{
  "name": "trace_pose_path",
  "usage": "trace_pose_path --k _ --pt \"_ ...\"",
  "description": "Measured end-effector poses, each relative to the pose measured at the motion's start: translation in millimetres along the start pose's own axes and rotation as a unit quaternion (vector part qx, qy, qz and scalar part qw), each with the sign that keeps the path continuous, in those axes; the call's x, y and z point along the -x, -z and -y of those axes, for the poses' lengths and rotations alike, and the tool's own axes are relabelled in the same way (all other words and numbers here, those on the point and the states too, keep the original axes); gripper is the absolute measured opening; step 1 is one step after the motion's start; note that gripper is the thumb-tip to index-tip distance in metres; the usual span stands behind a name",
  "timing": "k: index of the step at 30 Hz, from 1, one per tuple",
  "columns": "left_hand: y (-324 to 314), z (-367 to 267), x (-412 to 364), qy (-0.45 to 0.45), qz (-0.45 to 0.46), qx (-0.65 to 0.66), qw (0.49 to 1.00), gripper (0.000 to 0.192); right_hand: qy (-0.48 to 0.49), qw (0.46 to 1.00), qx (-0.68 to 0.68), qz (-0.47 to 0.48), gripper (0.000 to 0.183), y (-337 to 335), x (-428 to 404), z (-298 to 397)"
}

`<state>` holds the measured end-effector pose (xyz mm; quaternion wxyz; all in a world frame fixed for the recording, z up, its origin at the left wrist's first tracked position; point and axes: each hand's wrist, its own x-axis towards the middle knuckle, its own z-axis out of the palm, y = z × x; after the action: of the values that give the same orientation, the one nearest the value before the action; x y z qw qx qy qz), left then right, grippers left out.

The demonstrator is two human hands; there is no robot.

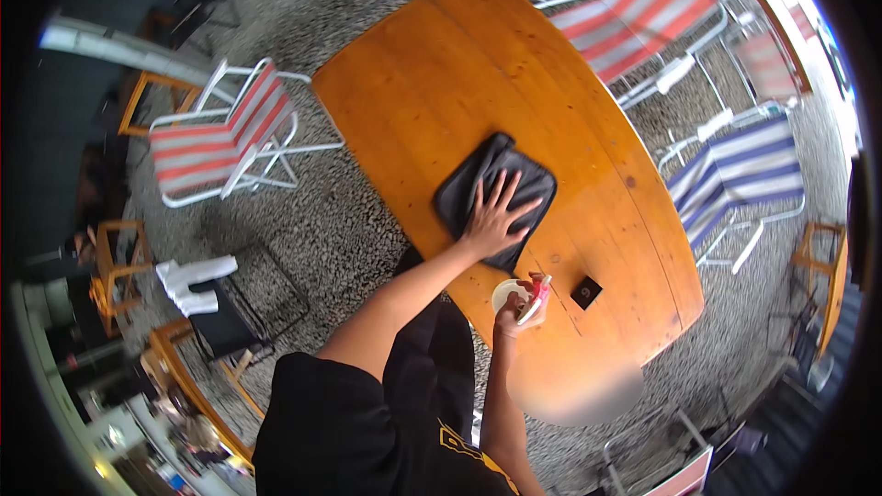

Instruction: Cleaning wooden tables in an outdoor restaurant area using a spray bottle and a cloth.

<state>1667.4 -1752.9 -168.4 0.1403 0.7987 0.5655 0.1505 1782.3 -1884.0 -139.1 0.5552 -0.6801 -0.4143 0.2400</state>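
Observation:
My left hand (pixel 497 215) lies flat with spread fingers on a soft, dark item (pixel 451 203), which looks like a folded black cloth or flat bag. This item rests on the wooden table (pixel 551 96), with a thick fold along its far edge. Nearer to me, my right hand (pixel 513 320) grips a spray bottle (pixel 539 293) with a pink and white trigger head. The bottle's pale round body (pixel 506 293) shows beside the fingers. Most of its lower part is hidden from this angle. Just right of the bottle sits a small black block (pixel 586 293) with a white character on it.
Red-and-white striped folding chairs stand left (pixel 227 141) and far right (pixel 641 7) of the table. A blue-and-white chair (pixel 741 172) is at the right side. White cloth (pixel 196 282) hangs over a black chair (pixel 227 320). Gravel (pixel 331 234) covers the ground.

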Motion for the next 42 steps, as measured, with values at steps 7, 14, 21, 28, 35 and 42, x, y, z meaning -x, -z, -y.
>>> trace_pose_path --k 7,14,21,28,35,42 --pt "18 -10 118 0.183 -0.003 -0.006 0.983 0.064 0.028 0.993 -0.093 0.065 0.043 11 11 -16" --pt "37 43 84 0.372 -0.089 -0.025 0.924 0.067 0.031 0.985 -0.1 0.138 0.05 18 1 -21" --pt "72 197 -10 0.495 -0.12 -0.1 0.855 0.07 0.032 0.992 0.014 0.118 0.044 -2 -6 7" --pt "112 341 -110 0.549 -0.156 -0.115 0.813 0.073 0.062 0.976 0.129 0.166 0.034 -2 -2 9" --pt "110 369 -122 0.501 -0.128 -0.159 0.841 0.075 0.085 0.969 0.16 0.165 0.029 -9 -6 17" --pt "67 211 -48 0.352 -0.068 -0.143 0.923 0.07 0.024 0.99 0.119 0.07 0.027 -2 0 6"
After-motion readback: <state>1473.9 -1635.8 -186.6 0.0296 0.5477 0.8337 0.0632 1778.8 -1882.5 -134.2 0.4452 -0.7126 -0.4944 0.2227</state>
